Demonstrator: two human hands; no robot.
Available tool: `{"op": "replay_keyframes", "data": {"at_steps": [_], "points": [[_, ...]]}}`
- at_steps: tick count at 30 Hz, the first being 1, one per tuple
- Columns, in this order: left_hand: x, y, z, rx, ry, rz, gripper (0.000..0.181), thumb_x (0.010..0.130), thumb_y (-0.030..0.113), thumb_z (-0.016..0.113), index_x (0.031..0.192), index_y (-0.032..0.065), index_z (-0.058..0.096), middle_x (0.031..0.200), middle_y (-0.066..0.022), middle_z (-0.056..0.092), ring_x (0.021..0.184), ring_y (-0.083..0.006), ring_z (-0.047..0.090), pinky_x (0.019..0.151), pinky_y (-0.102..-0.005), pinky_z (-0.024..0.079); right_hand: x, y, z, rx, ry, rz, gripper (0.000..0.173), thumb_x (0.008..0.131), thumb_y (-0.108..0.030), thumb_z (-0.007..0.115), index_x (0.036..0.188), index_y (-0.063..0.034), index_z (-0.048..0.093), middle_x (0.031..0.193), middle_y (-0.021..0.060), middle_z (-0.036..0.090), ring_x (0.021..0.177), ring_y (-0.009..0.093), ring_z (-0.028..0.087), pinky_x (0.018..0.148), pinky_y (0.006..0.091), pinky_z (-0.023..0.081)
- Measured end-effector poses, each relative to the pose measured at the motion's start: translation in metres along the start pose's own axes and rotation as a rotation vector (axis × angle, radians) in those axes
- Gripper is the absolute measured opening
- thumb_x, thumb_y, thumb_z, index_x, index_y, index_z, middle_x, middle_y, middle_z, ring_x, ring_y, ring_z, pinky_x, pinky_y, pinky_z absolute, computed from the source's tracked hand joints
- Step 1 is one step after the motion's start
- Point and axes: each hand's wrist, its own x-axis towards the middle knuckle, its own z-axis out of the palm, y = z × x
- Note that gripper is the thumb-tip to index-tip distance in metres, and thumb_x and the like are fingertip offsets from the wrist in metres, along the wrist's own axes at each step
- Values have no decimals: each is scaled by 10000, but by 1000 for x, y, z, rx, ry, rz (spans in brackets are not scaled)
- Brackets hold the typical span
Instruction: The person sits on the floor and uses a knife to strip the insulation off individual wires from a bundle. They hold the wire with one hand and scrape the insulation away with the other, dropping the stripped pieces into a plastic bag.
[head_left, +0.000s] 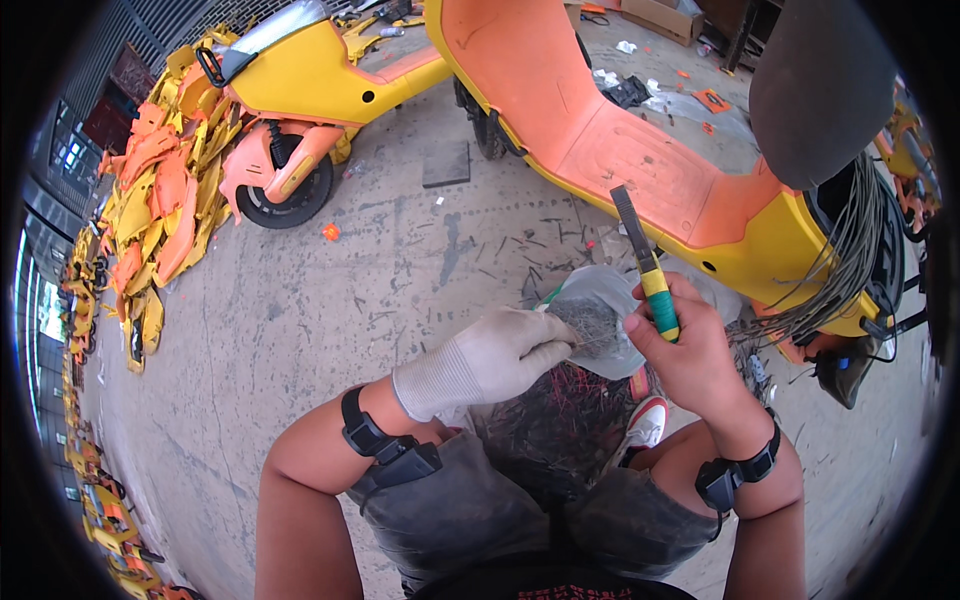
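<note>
My left hand, in a pale knit glove, is at the mouth of a translucent plastic bag, its fingertips pinched at a tangle of fine wire-like strands in the bag. Bare and closed, my right hand holds a utility knife or similar flat tool, whose handle is wrapped in yellow and green tape and whose dark end points up and away. Below the bag lies a heap of dark and red wire scraps, between my legs.
A yellow and orange scooter body stands ahead, with a bundle of grey wires hanging at its right end. Another scooter is at the upper left beside a pile of body panels. A dark square mat lies on the floor.
</note>
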Motion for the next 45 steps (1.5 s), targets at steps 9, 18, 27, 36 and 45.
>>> {"op": "replay_keyframes", "data": {"at_steps": [9,18,27,36,45], "points": [[2,12,-6,-115,13,-105,159,861,188,731,874,40,676,962,-131,718,925,-287,696,812,-348,535,-1,-4,1,-7,-9,26,211,886,-127,714,938,61,635,1082,151,601,877,291,611,797,349,485],[1,1,0,-26,23,-35,254,887,225,693,1076,58,718,980,-154,709,965,-304,685,842,-366,531,-1,-4,0,16,-21,48,219,895,-139,705,941,63,632,1092,161,601,881,320,608,804,362,485],[3,11,-6,-22,-10,-108,172,878,207,708,946,49,698,959,-117,717,919,-281,697,815,-356,537,-1,-4,2,-34,-27,26,240,904,-153,695,954,71,626,1114,166,602,916,329,608,828,368,479],[2,3,-3,-62,45,-18,247,922,232,650,1090,52,669,907,-151,687,933,-325,677,837,-375,523,0,-3,3,4,-25,50,224,904,-135,702,941,73,625,1084,154,589,882,287,613,801,350,485],[0,0,-6,-28,-7,-110,253,908,272,663,1022,50,699,945,-177,702,930,-350,678,833,-421,528,1,-4,3,37,-12,97,224,906,-135,705,916,75,628,1087,149,583,874,265,605,791,346,488]]}}
